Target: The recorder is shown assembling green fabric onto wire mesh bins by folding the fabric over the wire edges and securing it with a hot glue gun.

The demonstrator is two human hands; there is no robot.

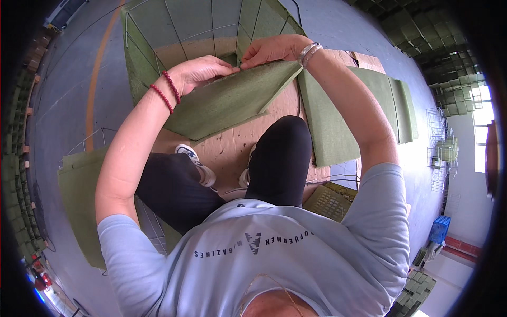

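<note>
Both of your hands pinch the far edge of the green felt panel (227, 100): your left hand (203, 71) grips it from the left, your right hand (274, 48) from the right, fingertips nearly meeting. The panel lies tilted over the cardboard sheet (232, 145), against the wire-framed felt basket (195, 26). Keep the pinch even (the wire sits close). More felt pieces (343, 116) crowd your right; the floor (68, 79) left is roomier.

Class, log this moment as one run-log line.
left hand: pinching green felt panel edge | right hand: pinching same edge | wire frame: behind
</note>
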